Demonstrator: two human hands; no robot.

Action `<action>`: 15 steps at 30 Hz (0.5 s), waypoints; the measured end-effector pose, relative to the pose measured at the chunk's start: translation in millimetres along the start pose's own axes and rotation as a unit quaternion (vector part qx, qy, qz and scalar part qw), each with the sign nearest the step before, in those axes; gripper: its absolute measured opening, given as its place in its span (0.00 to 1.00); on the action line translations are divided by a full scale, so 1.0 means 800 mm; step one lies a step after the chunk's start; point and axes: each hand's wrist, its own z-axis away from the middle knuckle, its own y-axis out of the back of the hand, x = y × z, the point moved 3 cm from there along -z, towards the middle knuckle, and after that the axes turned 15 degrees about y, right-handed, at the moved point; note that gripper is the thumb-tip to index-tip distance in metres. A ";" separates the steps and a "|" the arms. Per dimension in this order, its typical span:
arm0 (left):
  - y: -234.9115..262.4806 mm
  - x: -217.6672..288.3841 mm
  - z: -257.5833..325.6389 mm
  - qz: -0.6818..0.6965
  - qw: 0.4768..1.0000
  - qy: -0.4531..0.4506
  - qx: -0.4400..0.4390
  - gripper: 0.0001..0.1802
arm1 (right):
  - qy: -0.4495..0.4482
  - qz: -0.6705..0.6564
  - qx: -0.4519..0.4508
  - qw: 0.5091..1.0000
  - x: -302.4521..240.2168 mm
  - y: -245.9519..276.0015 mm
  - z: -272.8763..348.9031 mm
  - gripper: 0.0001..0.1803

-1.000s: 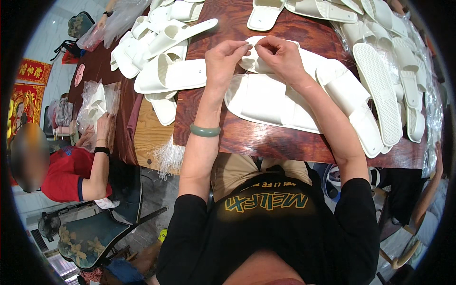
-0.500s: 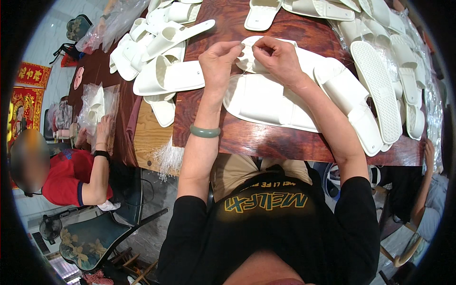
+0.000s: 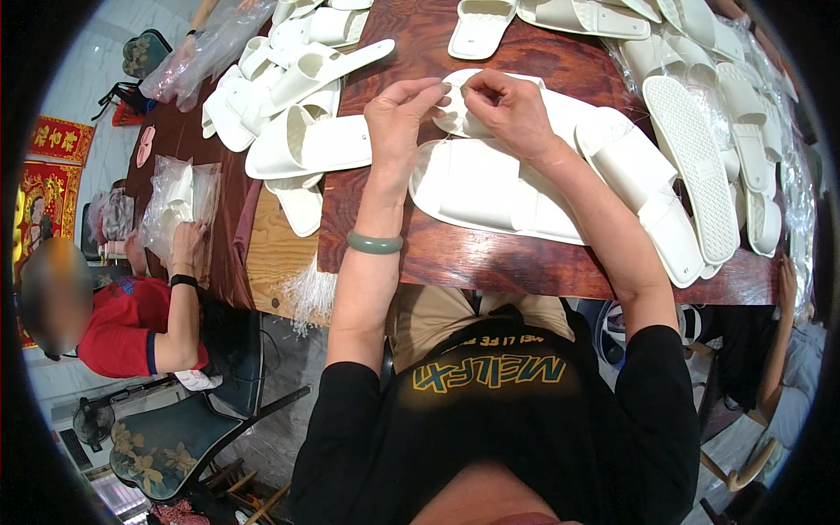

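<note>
Sitting at the far left, a co-worker in a red shirt [image 3: 122, 324] is pressing a hand on a clear plastic bag [image 3: 179, 206] lying on the dark wooden table [image 3: 490, 254]. Right of that, a heap of white slippers [image 3: 289, 96] is resting on the tabletop. The left hand [image 3: 398, 118], a green bangle [image 3: 374, 243] on its wrist, is pinching its fingertips nearly closed on the rim of a white slipper [image 3: 459, 114] lying near the table's middle. The right hand [image 3: 507, 109] is curling its fingers onto that slipper's rim too. More slippers [image 3: 700, 166] are lying at the right.
</note>
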 end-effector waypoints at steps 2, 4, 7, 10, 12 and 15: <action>0.000 0.000 0.000 0.011 1.000 0.007 -0.005 0.08 | 0.005 -0.003 0.004 1.000 0.001 0.000 0.000 0.06; -0.001 0.000 0.000 0.021 1.000 0.014 -0.011 0.08 | 0.007 -0.007 0.009 1.000 0.003 -0.001 0.001 0.06; 0.000 -0.002 -0.001 0.038 0.998 0.033 -0.025 0.10 | 0.003 -0.013 0.013 1.000 0.003 -0.002 0.001 0.06; 0.001 -0.003 -0.004 0.082 0.995 0.036 -0.055 0.13 | 0.005 -0.007 0.013 1.000 0.002 -0.001 0.001 0.06; 0.000 -0.004 -0.005 0.090 0.994 0.038 -0.055 0.14 | 0.013 0.000 0.013 1.000 0.001 0.000 0.001 0.06; 0.001 -0.004 -0.006 0.092 0.994 0.035 -0.056 0.14 | 0.018 -0.002 0.017 1.000 0.001 0.001 0.001 0.06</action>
